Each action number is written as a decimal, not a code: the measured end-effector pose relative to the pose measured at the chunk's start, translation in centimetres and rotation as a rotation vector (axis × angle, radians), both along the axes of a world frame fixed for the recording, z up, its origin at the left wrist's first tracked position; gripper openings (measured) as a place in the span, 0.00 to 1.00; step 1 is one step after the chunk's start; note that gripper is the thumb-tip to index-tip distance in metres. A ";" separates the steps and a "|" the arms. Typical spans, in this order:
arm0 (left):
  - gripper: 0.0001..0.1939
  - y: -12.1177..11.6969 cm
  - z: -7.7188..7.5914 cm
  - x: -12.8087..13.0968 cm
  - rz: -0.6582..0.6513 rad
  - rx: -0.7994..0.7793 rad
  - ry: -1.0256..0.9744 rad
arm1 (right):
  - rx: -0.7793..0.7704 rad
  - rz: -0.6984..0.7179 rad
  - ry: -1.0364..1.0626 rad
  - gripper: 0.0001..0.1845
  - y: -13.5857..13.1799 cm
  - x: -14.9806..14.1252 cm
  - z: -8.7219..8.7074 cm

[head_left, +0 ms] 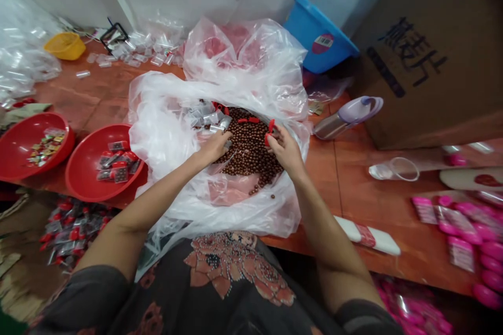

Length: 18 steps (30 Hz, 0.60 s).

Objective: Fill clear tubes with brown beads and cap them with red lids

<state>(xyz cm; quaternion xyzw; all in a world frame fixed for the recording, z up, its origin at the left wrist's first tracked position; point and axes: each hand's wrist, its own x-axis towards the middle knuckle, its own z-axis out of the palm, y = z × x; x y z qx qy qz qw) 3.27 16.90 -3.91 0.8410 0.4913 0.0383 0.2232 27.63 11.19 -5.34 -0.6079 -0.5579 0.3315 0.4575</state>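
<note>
A heap of small brown beads (pixel 247 152) lies in a clear plastic bag (pixel 165 125) spread open on the wooden table (pixel 346 167). Small clear tubes (pixel 210 118) and red caps (pixel 248 120) lie along the heap's far edge. My left hand (pixel 214 147) reaches into the beads from the left, fingers curled around a small clear tube. My right hand (pixel 285 147) is at the heap's right side, its fingers pinched on a red cap (pixel 269 133).
Two red bowls (pixel 92 188) (pixel 15 138) with filled packets sit at the left. A blue tub (pixel 314 36) and a cardboard box (pixel 428 52) stand behind right. A purple-lidded flask (pixel 348 115), a clear cup (pixel 395 169) and pink packets (pixel 463 225) lie at the right.
</note>
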 end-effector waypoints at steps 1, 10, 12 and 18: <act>0.22 0.2 -0.2 0.3 0.003 0.008 -0.054 | -0.041 -0.033 0.117 0.28 -1.4 0.0 -0.1; 0.19 3.2 -2.6 4.6 0.083 -0.192 -0.345 | -0.198 -0.260 0.458 0.26 -12.1 -1.8 -0.5; 0.23 3.4 -3.4 5.8 0.126 -0.219 -0.442 | -0.216 -0.290 0.498 0.25 -12.9 -2.0 -0.8; 0.31 2.8 -4.9 8.5 0.282 -0.396 -0.704 | -0.184 -0.267 0.505 0.17 -13.0 -1.9 -0.8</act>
